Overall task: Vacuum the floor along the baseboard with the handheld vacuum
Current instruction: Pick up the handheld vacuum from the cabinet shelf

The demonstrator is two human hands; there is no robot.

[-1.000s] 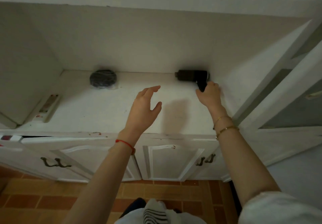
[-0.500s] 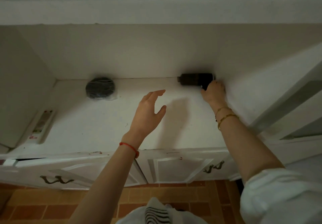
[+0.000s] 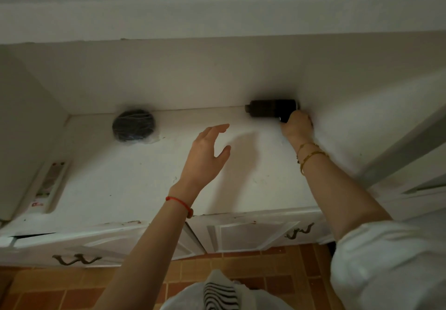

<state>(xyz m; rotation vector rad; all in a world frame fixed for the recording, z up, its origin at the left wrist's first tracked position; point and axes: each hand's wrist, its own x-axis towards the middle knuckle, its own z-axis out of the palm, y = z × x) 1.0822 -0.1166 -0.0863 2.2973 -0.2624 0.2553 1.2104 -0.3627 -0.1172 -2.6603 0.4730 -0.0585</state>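
A small black handheld vacuum (image 3: 270,108) lies on its side at the back right corner of a white cabinet shelf (image 3: 144,177), its nozzle pointing left along the rear wall. My right hand (image 3: 297,127) is wrapped around its handle. My left hand (image 3: 205,155) hovers over the middle of the shelf with fingers spread, holding nothing.
A dark round bundle in clear wrap (image 3: 133,126) sits at the back left of the shelf. A flat white strip with a label (image 3: 49,184) lies at the left edge. White cabinet doors with dark handles (image 3: 74,259) hang below. An orange tiled floor (image 3: 48,285) lies underneath.
The view has shifted closer to the shelf. My right hand has closed more fully around the vacuum's handle. The left hand stays hovering over the shelf.
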